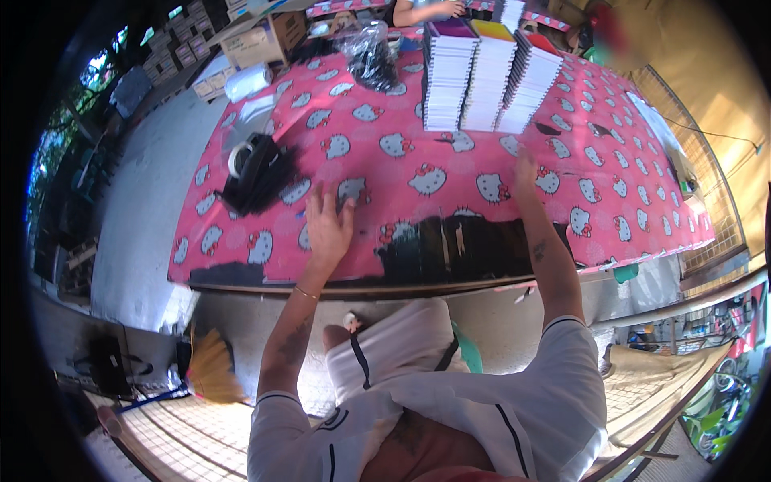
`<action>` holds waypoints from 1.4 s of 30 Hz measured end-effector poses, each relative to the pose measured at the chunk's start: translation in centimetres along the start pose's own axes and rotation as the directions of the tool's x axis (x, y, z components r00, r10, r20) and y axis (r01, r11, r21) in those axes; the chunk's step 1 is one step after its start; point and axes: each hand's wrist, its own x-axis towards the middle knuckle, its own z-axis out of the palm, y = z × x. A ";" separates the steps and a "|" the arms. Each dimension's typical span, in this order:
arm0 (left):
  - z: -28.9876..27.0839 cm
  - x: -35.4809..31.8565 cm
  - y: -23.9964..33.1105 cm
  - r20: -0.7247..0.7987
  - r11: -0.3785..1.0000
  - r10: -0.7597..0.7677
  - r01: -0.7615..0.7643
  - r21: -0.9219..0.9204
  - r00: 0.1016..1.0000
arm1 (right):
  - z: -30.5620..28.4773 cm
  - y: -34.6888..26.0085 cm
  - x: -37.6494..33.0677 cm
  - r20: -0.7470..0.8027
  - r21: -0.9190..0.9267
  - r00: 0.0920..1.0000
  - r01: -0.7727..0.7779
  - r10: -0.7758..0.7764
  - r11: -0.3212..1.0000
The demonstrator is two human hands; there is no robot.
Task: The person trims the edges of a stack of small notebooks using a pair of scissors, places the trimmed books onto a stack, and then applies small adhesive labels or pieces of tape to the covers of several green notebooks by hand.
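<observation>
Three tall stacks of notebooks (488, 74) stand side by side at the far middle of the table (353, 283), on the pink cartoon-cat tablecloth (610, 185), and both your arms are stretched out toward them. Your left hand (328, 223) lies flat on the cloth, fingers spread and empty, near the front edge, with a black strip of dark sheets (470, 245) just to its right. Your right hand (526, 170) reaches further, fingers extended and holding nothing, close below the stacks but apart from them. To lift from a stack well, I judge you should keep the left palm planted as a brace, take the right hand to the nearest stack's top, and grip several books squarely by their edges so the neighbouring columns do not lean. A heap of black bindings with a tape roll (255, 170) sits well to your left; a clear bag of dark pieces (371, 55) lies beyond, and another person's arm (426, 11) rests at the far edge.
</observation>
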 end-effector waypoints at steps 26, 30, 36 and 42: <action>28.5 26.8 3.5 0.849 -0.478 -0.162 0.713 -0.514 0.503 | 2.2 -3.2 21.7 0.518 0.335 0.803 -0.506 0.294 0.795; 23.4 27.8 3.2 0.815 -0.449 -0.249 0.683 -0.575 0.523 | 3.0 -0.7 21.1 0.455 0.278 0.855 -0.403 0.250 0.872; 21.0 27.9 1.2 0.870 -0.362 -0.225 0.791 -0.493 0.440 | 2.8 0.8 21.6 0.489 0.343 0.843 -0.421 0.222 0.840; 13.2 19.2 -4.1 0.558 0.483 -0.387 0.676 -0.556 0.735 | 0.7 1.4 14.4 -0.044 0.047 0.997 0.070 -0.068 0.996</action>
